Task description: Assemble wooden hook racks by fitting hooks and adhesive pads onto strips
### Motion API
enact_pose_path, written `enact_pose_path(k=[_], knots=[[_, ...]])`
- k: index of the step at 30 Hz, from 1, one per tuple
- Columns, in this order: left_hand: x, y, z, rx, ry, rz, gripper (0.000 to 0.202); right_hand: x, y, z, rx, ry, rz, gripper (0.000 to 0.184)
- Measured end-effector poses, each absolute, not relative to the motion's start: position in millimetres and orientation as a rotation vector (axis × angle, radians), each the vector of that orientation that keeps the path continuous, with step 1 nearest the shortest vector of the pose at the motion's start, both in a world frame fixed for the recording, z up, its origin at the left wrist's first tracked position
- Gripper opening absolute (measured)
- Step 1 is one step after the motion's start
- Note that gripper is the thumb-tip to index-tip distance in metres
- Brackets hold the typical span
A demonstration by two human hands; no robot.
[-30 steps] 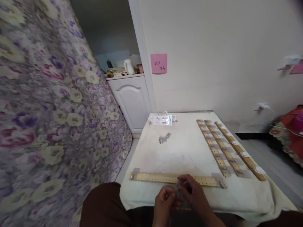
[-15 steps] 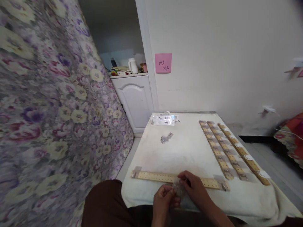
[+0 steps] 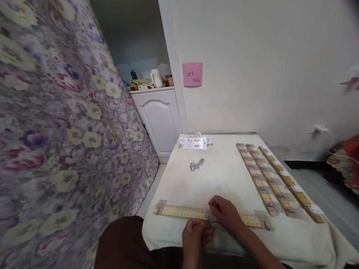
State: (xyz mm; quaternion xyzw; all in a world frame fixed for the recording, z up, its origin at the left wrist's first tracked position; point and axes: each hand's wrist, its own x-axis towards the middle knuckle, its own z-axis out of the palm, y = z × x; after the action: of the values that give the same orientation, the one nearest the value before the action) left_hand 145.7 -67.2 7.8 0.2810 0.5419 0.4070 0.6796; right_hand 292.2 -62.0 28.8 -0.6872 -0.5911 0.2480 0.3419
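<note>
Near the table's front edge lies a pale wooden strip with rows of small holes. A small clear plastic piece with a metal fitting is over the strip's middle. My left hand is closed at its lower edge, in front of the strip, pinching it. Over the strip, my right hand has its fingers curled together beside the piece, the fingertips just beyond it. What those fingers hold, if anything, is hidden. Similar clear pieces with metal parts sit at the strip's left end and right end.
Three more wooden strips line the table's right side, bearing clear or white pieces. A small group of clear pieces lies mid-table, and clear packaging at the back left. A floral curtain hangs on the left.
The clear piece has moved from between my hands onto the middle of the strip. My right hand's fingertips have shifted slightly away from me and off the piece.
</note>
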Motion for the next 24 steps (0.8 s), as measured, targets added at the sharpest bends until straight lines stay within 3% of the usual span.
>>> enact_pose_path(k=[17, 24], knots=[[150.9, -69.8, 7.3, 0.69, 1.293, 0.983, 0.034, 291.4, -60.4, 22.8, -1.787, -1.499, 0.642, 0.019], [150.0, -69.6, 6.3, 0.714, 1.292, 0.981, 0.027, 288.8, -62.0, 26.3, -1.837, -1.474, 0.622, 0.018]])
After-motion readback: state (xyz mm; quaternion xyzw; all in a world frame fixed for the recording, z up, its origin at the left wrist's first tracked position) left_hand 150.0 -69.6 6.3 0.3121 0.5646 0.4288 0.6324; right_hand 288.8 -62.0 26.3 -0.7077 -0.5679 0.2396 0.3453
